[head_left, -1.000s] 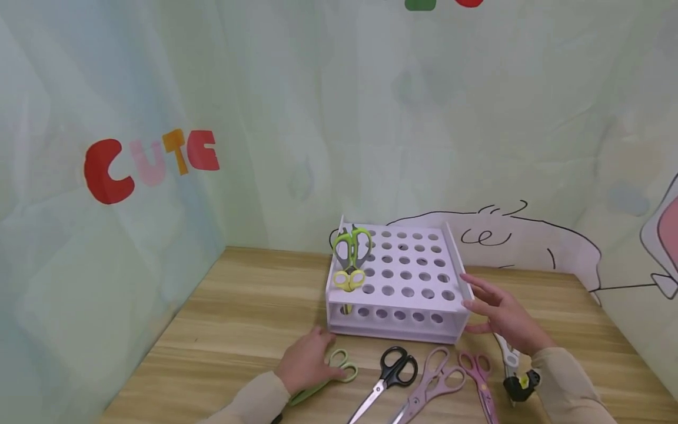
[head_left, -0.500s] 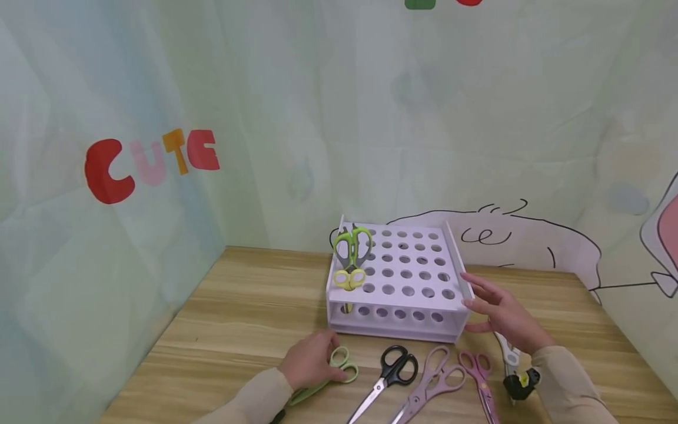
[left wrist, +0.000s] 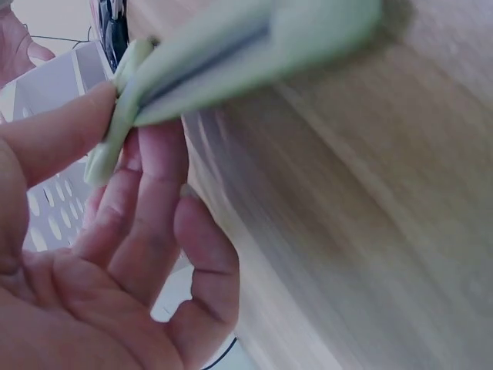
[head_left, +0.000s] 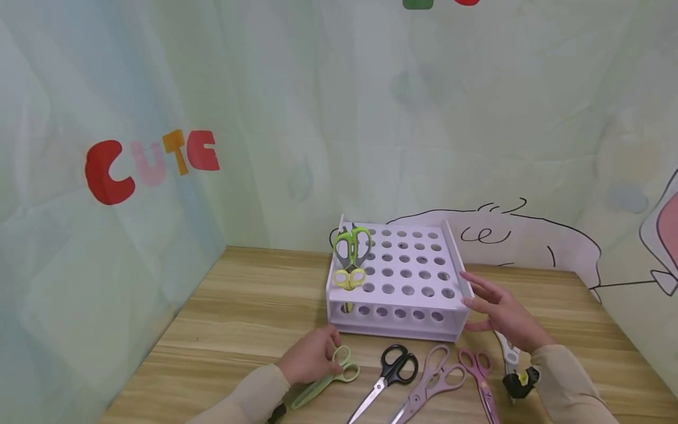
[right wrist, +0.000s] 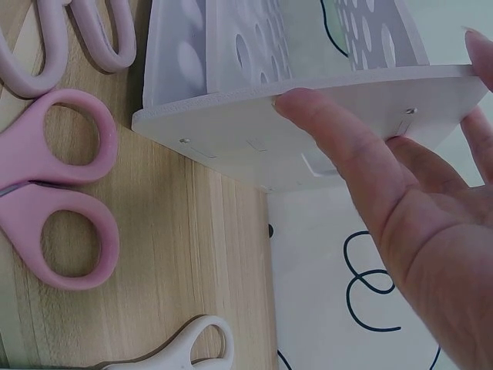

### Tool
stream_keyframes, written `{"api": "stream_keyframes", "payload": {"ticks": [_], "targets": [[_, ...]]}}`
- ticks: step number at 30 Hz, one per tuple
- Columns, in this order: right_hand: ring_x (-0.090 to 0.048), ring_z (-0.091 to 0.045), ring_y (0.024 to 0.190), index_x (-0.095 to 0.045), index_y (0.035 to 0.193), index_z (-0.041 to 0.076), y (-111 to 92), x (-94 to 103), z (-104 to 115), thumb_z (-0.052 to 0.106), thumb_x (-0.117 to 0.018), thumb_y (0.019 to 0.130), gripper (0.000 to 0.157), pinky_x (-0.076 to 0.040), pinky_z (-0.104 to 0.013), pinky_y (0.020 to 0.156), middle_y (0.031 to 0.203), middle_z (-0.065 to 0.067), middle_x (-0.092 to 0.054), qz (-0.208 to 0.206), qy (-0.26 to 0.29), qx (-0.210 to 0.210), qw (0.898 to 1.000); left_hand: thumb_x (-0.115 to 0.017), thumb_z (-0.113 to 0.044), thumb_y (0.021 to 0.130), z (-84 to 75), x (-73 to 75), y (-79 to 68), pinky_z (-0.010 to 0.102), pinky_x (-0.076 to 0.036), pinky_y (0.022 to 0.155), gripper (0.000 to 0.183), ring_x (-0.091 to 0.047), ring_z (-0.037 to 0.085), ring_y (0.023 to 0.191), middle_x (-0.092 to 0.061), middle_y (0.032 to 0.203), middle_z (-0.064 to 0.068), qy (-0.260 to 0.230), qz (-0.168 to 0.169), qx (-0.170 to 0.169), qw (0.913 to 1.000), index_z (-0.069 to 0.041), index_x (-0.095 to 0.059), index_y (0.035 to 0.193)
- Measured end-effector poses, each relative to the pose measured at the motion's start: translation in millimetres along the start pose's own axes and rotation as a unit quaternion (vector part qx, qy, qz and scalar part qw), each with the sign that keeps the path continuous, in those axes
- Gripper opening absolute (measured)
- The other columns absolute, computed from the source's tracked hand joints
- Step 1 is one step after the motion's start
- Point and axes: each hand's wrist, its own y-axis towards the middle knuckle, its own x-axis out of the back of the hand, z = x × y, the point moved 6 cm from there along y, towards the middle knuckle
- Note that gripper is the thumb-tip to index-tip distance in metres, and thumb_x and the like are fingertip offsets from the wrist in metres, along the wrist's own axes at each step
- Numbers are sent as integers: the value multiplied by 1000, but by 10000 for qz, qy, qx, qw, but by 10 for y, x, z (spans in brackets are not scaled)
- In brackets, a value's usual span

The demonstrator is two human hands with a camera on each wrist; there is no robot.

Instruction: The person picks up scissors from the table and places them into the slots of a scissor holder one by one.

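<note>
My left hand (head_left: 311,357) pinches pale green scissors (left wrist: 246,58) between thumb and fingers near the handle loops. In the head view these scissors (head_left: 323,386) lie at a slant, with their blade part pointing toward me. My right hand (head_left: 509,318) touches the right side panel of a white rack (head_left: 405,305) that has rows of round holes. Seen from the right wrist, the thumb lies along that panel (right wrist: 254,150), its fingers extended. Green-and-grey scissors (head_left: 354,250) and small yellow scissors (head_left: 349,278) stand in the rack's left column.
Black scissors (head_left: 394,374), mauve scissors (head_left: 431,383) and pink scissors (head_left: 479,380) lie in front of the rack on the wooden table (head_left: 238,306). White-handled scissors (head_left: 509,352) and a black object (head_left: 521,386) lie by my right sleeve. Fabric walls (head_left: 275,147) enclose the table.
My left hand has closed on the green scissors and shifted slightly right, showing more of their blade part. My right hand stays at the rack's side.
</note>
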Motion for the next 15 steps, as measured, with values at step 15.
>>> {"api": "stream_keyframes", "payload": {"ticks": [15], "targets": [[-58,-26,115,-24,156,6,-8,1,0,15,-60,100,67,-56,-53,82,158,-32,-13,4,50,-1,10000,-79,-2,79,-117,178,61,27,-54,57,39,-62,15,66,-66,79,0,-1352,-108,55,9907,0,-60,113]]}}
